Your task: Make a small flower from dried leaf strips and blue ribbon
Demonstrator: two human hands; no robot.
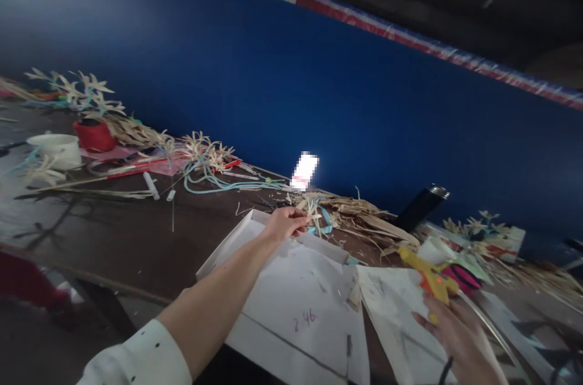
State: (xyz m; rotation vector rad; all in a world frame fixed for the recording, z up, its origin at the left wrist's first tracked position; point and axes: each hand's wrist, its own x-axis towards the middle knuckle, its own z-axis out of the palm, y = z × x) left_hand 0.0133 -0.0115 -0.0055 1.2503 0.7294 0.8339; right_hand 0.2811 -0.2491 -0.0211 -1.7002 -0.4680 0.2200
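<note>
My left hand (288,222) reaches over the far edge of a white tray (248,230), its fingers pinched on a small flower of pale dried strips (313,210). Light-blue ribbon (326,221) loops right beside those fingertips. On the right, my right hand (458,327) is wrapped round the handle of a yellow glue gun (430,272), whose nozzle points up and to the left. An orange-red light shows on the gun's body. White paper with handwritten numbers (305,319) lines the tray, and another sheet (396,312) lies under the gun.
Dried husk strips (359,212) and a black flask (421,207) are along the blue wall (364,99). A lit phone (304,171) leans there. Leftward lie blue cords (218,184), flower bunches (204,151), a white bowl (57,151) and a red object (95,136).
</note>
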